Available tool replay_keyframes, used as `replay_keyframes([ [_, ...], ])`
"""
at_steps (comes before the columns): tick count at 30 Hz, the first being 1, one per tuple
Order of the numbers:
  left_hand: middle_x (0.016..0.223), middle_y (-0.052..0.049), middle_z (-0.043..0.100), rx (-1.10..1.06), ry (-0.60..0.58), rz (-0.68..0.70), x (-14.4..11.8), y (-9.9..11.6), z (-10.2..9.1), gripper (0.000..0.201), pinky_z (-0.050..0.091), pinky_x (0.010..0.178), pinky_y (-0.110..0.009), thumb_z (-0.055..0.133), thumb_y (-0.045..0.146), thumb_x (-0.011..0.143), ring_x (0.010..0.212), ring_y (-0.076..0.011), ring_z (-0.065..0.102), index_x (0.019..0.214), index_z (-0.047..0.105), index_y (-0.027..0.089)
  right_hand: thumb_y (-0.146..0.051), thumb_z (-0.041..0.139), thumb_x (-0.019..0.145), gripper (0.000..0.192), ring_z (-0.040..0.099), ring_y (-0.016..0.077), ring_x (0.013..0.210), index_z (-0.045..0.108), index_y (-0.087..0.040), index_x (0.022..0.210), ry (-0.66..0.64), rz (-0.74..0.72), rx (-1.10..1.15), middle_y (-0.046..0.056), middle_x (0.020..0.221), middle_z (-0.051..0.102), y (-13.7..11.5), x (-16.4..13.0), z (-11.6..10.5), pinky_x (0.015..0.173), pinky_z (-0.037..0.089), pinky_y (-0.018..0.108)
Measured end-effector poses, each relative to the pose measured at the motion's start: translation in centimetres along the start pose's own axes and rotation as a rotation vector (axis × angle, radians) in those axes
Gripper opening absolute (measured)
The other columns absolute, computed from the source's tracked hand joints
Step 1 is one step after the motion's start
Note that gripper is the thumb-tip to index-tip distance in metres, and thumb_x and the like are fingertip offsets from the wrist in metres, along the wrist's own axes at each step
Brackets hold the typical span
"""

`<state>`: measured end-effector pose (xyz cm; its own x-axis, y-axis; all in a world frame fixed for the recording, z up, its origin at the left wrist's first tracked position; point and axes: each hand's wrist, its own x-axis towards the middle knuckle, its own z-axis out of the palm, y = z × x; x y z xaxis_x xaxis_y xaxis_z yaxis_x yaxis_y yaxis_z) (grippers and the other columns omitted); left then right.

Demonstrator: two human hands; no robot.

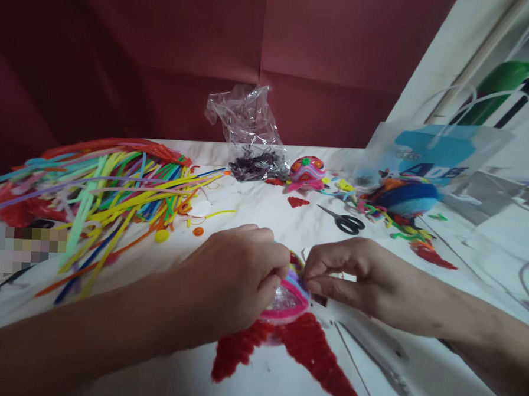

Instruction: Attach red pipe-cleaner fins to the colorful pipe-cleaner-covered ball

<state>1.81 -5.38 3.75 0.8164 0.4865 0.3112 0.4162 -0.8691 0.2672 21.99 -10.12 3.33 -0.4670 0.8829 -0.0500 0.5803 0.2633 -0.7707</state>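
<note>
White marble-look table before maroon wall. Left hand and right hand, fingers pinched together on pink craft piece at centre front, steadying it from both sides. Scissors and pipe cleaners beyond, within reach.

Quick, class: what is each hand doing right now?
Left hand: closed, gripping the pipe-cleaner craft.
Right hand: closed, pinching the craft's edge.

We're seeing a pipe-cleaner pile lying far left and scissors sitting mid-table. A plastic bag is standing beside a finished ornament.
</note>
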Motion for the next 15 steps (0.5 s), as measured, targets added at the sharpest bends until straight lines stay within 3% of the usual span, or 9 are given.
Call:
replay_keyframes([
  [3,0.062,0.002,0.05,0.0,-0.003,-0.001,-0.2,-0.1,-0.1,0.015,0.03,0.056,-0.024,0.05,0.01,0.075,0.061,-0.0114,0.045,0.062,0.052,0.017,-0.025,0.054,0.084,0.011,0.051,0.0134,0.064,0.053,-0.017,0.077,0.033,0.053,0.09,0.0,0.071,0.057,0.3,0.1,0.6,0.057,0.04,0.023],
  [5,0.061,0.003,0.05,-0.007,-0.001,-0.005,-0.3,-0.1,-0.2,0.015,0.03,0.055,-0.023,0.05,0.01,0.074,0.06,-0.0108,0.045,0.061,0.052,0.017,-0.016,0.054,0.082,0.003,0.052,0.0131,0.068,0.052,-0.018,0.081,0.088,-0.062,-0.033,0.0,0.077,0.057,0.3,-0.3,1.0,0.061,0.041,0.024],
  [9,0.06,0.003,0.05,-0.007,-0.012,-0.021,-0.2,-0.2,-0.4,0.015,0.031,0.056,-0.022,0.051,0.007,0.072,0.06,-0.0104,0.045,0.06,0.053,0.016,-0.008,0.045,0.086,0.012,0.05,0.0137,0.071,0.052,-0.017,0.084,0.149,-0.319,-0.323,0.002,0.08,0.054,0.3,-1.0,1.6,0.063,0.039,0.025],
  [15,0.061,0.003,0.053,-0.025,0.004,-0.025,0.2,-0.2,-0.4,0.015,0.033,0.057,-0.022,0.051,0.006,0.071,0.061,-0.0105,0.048,0.061,0.056,0.016,-0.008,0.037,0.089,0.022,0.052,0.0178,0.071,0.058,-0.012,0.091,0.159,-0.448,-0.502,0.009,0.084,0.055,0.2,-0.9,1.8,0.06,0.043,0.027],
])
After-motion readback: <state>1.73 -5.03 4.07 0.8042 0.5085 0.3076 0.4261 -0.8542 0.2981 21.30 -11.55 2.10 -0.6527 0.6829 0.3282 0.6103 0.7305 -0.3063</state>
